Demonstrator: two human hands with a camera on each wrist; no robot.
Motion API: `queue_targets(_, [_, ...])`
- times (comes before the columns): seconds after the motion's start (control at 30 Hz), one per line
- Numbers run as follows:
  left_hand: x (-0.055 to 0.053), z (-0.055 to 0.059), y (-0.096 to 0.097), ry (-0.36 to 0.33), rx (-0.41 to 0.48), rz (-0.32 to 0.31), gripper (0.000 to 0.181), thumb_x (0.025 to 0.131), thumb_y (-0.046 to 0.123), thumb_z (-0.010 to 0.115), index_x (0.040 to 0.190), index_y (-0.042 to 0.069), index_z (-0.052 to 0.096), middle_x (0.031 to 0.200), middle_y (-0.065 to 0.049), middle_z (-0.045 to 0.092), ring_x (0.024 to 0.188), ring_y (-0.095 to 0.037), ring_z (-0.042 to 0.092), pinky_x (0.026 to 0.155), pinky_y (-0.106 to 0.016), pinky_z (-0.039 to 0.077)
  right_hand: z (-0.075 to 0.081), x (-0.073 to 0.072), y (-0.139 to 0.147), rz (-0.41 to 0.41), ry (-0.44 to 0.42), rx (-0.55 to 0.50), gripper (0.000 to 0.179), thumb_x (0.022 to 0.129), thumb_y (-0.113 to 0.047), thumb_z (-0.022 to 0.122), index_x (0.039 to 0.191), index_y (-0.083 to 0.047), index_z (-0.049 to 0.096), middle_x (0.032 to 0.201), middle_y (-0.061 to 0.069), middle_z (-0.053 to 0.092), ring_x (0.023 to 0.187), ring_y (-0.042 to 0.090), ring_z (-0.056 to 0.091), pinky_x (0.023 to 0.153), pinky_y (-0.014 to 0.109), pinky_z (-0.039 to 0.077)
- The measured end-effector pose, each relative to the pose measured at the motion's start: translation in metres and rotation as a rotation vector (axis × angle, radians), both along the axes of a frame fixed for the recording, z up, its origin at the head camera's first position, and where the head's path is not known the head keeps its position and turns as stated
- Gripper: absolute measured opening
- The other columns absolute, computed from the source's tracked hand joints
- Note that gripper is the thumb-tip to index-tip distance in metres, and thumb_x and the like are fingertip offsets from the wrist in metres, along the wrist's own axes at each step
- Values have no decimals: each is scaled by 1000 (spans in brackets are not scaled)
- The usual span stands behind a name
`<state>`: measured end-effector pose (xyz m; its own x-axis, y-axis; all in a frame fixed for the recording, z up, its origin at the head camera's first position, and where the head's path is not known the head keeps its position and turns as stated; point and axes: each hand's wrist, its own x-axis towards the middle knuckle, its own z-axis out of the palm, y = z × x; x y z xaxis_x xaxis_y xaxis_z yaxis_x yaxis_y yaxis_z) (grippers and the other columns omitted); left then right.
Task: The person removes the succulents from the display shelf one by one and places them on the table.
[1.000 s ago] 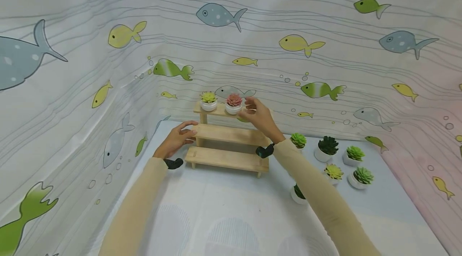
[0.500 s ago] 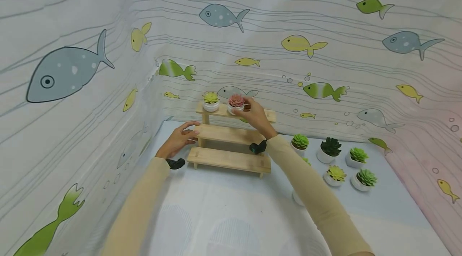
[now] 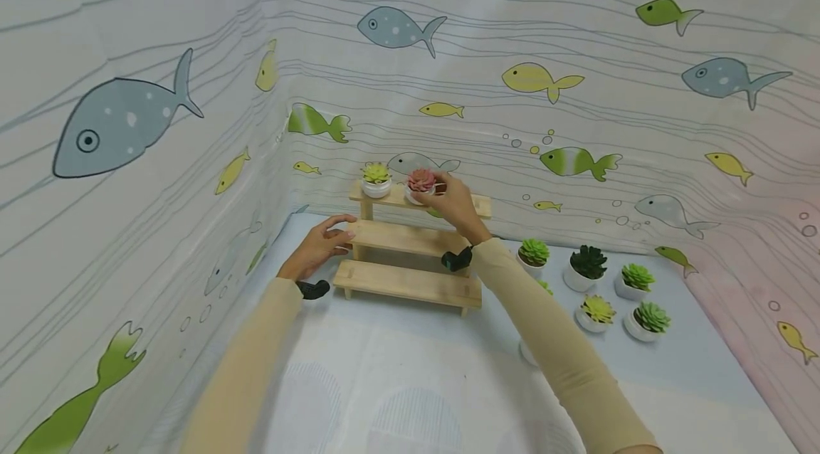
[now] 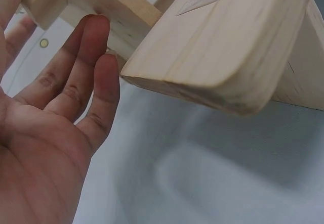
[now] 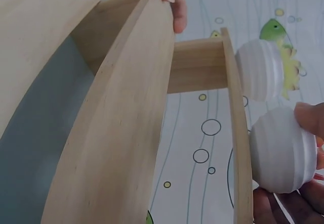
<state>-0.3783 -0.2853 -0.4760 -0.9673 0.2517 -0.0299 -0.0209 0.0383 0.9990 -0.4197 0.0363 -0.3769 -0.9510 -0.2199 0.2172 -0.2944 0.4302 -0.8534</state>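
Note:
The right hand [image 3: 456, 206] grips a potted pink succulent [image 3: 421, 181] on the top board of a three-tier wooden plant stand [image 3: 410, 282]. Its thumb and fingers lie round the white ribbed pot [image 5: 283, 150], which sits against the board in the right wrist view. Beside it on the same board stands a potted yellow-green succulent [image 3: 376, 178]. At the stand's left end, the left hand [image 3: 318, 247] holds the end of the middle board between thumb and index finger. Its other fingers [image 4: 104, 82] hang loosely bent in the left wrist view.
Several potted succulents stand on the table at the right, among them a dark green one [image 3: 586, 267], a yellow one [image 3: 595, 312] and a light green one [image 3: 647, 319]. The right sleeve [image 3: 551, 344] partly hides others. A fish-print cloth [image 3: 474, 34] rises behind the stand.
The right hand has moved left from beside the pink succulent's pot and closed its fingers round it. The left hand stays at the stand's end. The head view has shifted slightly.

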Motion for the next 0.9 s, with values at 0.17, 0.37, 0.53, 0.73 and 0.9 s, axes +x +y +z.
queue_targets(0.17, [0,1,1,-2,-5,-7,52,102,19,68,150,10,49,106,-10,68,102,-29,64,104,-62,44,1,4,5,-11,18,-6,74,87,-41,84,147,-10,54,130,8,64,115,23,61,97,39,53])
queue_targets(0.37, [-9,-11,-2,-4,-9,12,52,103,20,67,151,13,48,108,-9,68,99,-24,66,105,-63,44,7,13,15,11,37,-25,76,86,-43,84,148,-11,54,135,8,60,116,25,60,92,42,55])
queue_targets(0.53, [-5,-12,1,14,-14,29,53,101,26,70,149,16,50,110,-11,68,100,-25,65,104,-61,45,8,21,26,21,60,-1,75,87,-43,84,149,-13,53,137,7,59,115,23,61,91,42,55])
queue_targets(0.73, [2,-13,3,41,-39,41,53,100,30,71,148,17,52,108,-12,68,102,-28,66,99,-52,51,11,34,36,29,65,5,71,88,-40,83,148,-15,54,130,8,62,114,25,61,94,42,54])
queue_targets(0.9, [5,-16,2,60,-34,44,53,100,30,71,148,17,52,107,-11,69,100,-27,67,93,-46,55,13,45,45,41,58,-9,71,88,-38,84,148,-16,54,130,7,63,114,25,62,93,42,55])
